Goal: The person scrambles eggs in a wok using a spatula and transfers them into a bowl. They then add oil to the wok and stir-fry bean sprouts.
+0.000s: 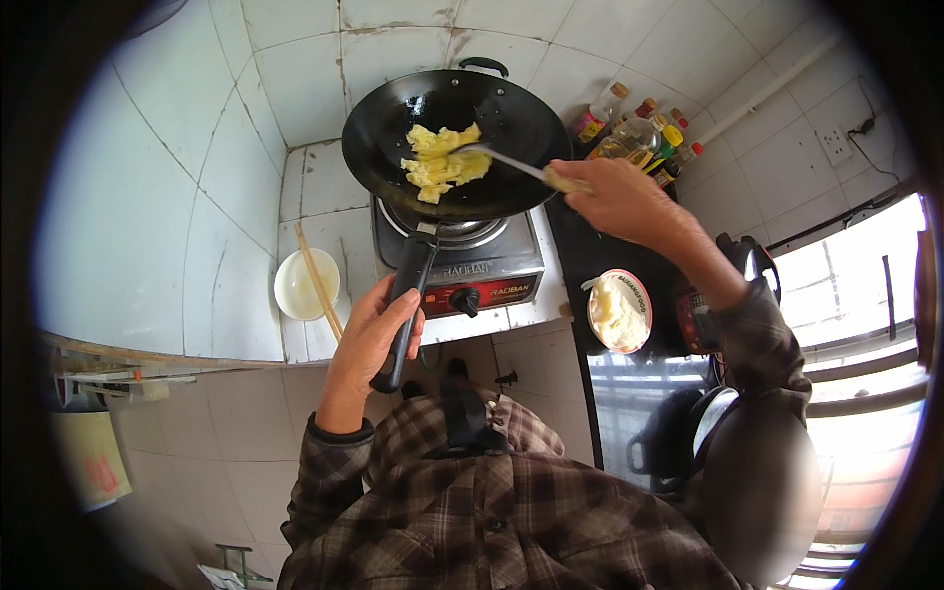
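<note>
My left hand [380,328] grips the black handle of a dark wok [516,177], which is over a single-burner stove [472,258]. Cooked yellow egg [442,166] lies in the wok, left of its middle. Closed around the light-coloured grip of a metal spatula [516,162] is my right hand [619,199]; the tool's head is at the egg, partly hidden and blurred. To the right of the stove sits an oval plate [649,313] with a pale, whitish food [616,317] on it.
A white bowl [284,284] with wooden chopsticks [317,276] across it stands on the tiled counter at left. Several bottles [634,136] crowd the wall behind my right hand. A red-and-black appliance [697,321] is beside my right forearm, with a lidded pan [712,420] nearer me.
</note>
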Motion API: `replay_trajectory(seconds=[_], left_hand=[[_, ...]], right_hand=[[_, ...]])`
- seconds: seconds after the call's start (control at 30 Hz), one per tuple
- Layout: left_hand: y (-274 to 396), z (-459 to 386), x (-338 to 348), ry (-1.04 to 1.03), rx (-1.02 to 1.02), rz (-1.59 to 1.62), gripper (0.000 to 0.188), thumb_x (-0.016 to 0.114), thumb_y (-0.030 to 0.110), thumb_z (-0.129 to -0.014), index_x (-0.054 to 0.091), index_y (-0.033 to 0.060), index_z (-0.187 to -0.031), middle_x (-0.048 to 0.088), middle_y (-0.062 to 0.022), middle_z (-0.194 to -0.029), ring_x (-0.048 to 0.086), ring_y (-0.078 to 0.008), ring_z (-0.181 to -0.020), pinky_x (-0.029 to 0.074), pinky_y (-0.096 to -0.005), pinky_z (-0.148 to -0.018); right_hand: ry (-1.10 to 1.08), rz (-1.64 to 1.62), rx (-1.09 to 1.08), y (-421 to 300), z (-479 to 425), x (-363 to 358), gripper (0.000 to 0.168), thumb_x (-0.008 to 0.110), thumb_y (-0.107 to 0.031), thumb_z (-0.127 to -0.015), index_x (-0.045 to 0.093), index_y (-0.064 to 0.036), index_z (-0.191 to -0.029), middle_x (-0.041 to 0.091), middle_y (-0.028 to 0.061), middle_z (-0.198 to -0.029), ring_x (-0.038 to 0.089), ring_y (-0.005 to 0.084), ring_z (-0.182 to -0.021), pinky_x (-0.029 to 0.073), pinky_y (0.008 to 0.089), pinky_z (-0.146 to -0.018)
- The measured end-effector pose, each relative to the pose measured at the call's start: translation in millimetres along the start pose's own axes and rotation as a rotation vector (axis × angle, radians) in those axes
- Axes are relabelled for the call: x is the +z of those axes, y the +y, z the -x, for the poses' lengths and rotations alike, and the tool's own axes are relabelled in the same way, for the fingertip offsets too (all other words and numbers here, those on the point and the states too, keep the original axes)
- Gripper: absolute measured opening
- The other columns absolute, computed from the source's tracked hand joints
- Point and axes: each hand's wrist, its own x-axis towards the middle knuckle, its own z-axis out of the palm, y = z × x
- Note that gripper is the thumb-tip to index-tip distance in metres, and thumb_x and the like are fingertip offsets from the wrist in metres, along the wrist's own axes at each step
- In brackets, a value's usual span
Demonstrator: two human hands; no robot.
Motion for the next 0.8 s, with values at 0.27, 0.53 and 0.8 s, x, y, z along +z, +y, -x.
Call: replay_trajectory(seconds=[0.27, 0.53, 0.8], left_hand=[[1.5, 3.1, -2.2, 0.028, 0.002, -0.011, 0.033, 0.059, 0.030, -0.095, 0.051, 0.0017, -0.111, 0.056, -0.0035, -0.073, 0.052, -0.0089, -0.056, 0.045, -0.0225, -0.050], [4.1, 4.5, 0.7, 0.027, -0.004, -0.001, 0.032, 0.059, 0.029, -0.095, 0.051, 0.0015, -0.109, 0.056, -0.0037, -0.071, 0.052, -0.0091, -0.056, 0.045, -0.0228, -0.050], [3.6, 5.2, -0.3, 0.039, -0.006, 0.009, 0.030, 0.059, 0.027, -0.095, 0.051, 0.0015, -0.109, 0.056, -0.0036, -0.071, 0.051, -0.0096, -0.056, 0.044, -0.0235, -0.050]], right_hand=[[-0.022, 0.144, -0.015, -4.1, -14.0, 13.6, 0.047, 0.058, -0.017, -0.086, 0.055, -0.016, -0.133, 0.067, 0.0197, -0.093, 0.063, 0.0390, -0.084, 0.049, 0.0444, -0.077], [-0.016, -0.065, -0.050, 10.0, 0.2, 20.0, 0.043, 0.057, -0.019, -0.086, 0.059, -0.017, -0.129, 0.068, 0.0190, -0.096, 0.064, 0.0372, -0.089, 0.051, 0.0445, -0.082], [0.054, -0.019, -0.106, 19.5, 2.8, -1.4, 0.041, 0.056, -0.022, -0.085, 0.061, -0.018, -0.126, 0.068, 0.0164, -0.091, 0.064, 0.0357, -0.086, 0.050, 0.0449, -0.080]])
